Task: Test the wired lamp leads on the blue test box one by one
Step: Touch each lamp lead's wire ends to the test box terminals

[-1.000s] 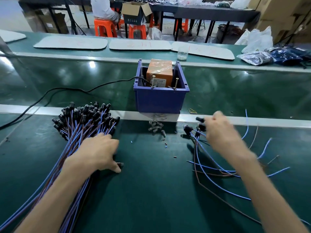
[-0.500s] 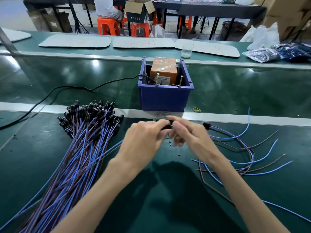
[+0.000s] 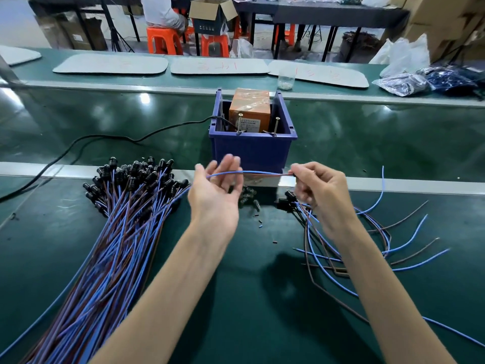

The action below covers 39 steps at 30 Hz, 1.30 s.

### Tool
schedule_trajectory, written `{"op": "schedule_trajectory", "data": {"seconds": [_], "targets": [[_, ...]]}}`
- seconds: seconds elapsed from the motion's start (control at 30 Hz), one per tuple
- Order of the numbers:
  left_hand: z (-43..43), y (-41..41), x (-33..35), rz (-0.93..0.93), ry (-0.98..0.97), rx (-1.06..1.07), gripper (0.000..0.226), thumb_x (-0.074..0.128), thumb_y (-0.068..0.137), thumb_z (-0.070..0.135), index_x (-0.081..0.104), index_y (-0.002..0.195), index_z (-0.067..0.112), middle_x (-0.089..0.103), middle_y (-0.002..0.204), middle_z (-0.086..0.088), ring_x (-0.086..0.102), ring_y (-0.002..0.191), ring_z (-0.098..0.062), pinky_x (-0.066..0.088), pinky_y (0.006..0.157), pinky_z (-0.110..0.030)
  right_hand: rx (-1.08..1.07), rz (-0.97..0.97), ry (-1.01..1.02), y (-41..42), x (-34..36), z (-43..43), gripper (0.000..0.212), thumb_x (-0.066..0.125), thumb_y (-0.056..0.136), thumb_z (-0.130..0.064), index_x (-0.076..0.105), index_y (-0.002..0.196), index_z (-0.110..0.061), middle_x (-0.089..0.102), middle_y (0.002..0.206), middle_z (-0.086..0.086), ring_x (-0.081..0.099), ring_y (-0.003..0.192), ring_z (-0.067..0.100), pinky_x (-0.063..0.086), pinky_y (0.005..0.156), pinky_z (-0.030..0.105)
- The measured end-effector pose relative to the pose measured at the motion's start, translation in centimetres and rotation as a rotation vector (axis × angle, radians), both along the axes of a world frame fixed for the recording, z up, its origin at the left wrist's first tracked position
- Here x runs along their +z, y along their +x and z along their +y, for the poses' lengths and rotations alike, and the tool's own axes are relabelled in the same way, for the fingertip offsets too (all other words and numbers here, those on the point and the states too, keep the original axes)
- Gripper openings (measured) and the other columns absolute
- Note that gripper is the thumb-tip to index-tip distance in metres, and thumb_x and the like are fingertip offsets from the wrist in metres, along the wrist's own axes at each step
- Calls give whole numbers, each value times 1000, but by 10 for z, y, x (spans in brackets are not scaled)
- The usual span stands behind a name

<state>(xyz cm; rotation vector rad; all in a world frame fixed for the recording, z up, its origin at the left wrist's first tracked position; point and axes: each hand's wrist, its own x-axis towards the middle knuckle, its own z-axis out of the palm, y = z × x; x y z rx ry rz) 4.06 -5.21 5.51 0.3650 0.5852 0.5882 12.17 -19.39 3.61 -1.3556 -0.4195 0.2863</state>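
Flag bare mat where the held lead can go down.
Free: mat between the forearms, bordered by lead bundle left, loose leads right; belt right of blue box. Crowded: small parts before the box.

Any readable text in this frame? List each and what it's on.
Nothing reads for sure.
Label on the orange box in the blue box: print too small.
Red handwriting on the white mats: too faint.
Sticker on a far carton: blurred.
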Motion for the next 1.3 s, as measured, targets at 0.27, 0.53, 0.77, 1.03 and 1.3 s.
{"op": "schedule_trajectory", "data": {"seconds": [0.27,0.53,0.77,1.03,1.3], "targets": [[17,4,9,123,19,221,32,28,103,31,32,74,19,27,39,9,19,31,-9,15,33,-16,-322,617,597,32,1,-15,38,45,101,-34,41,70,-11,54,59,3,65,54,13,59,58,29],[-8,12,-29,378,980,-258,52,31,104,40,49,60,17,32,41,12,26,41,-6,22,48,-26,-6,245,173,13,13,-11,55,52,93,-32,48,39,-21,48,57,-6,32,43,2,23,35,11],[-16,-8,-48,95,1314,-616,41,36,102,32,57,70,17,34,48,15,30,47,-1,27,48,-11,25,39,-71,-15,9,13,14,61,91,-18,74,94,-13,53,60,-8,32,43,3,25,40,11],[-7,-12,-43,86,1297,-544,26,44,101,20,57,80,15,38,52,15,33,52,-3,31,53,-13,27,23,-31,-22,10,18,13,69,83,-2,71,75,-12,50,54,-5,38,44,4,33,44,12],[3,-13,-36,125,1463,-477,27,49,99,22,52,72,21,37,54,13,30,52,-7,28,51,-20,125,-27,-148,-18,11,9,19,72,82,-6,73,68,-18,54,56,-4,42,50,6,35,48,13]]}}
